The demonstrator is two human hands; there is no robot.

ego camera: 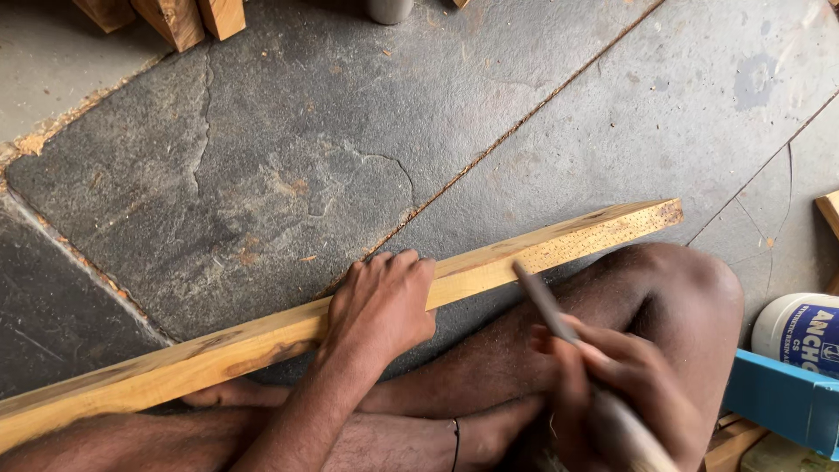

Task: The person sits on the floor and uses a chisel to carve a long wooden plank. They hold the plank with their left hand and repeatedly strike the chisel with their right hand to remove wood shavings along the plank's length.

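Pale yellow timber, a long wooden plank [262,336] with darker streaks, lies diagonally across the seated person's bare legs [516,350] and over the grey stone-slab floor [262,157], its far end pointing upper right; the left hand [380,306] presses down on its middle, fingers curled over the far edge and gripping it. The right hand [612,380], motion-blurred, is closed around a slim tool with a light handle [577,350], whose dark tip meets the plank's near edge just right of the left hand; a white tub [800,328] and a blue object [782,398] sit at the right, wood blocks [175,17] at top left.
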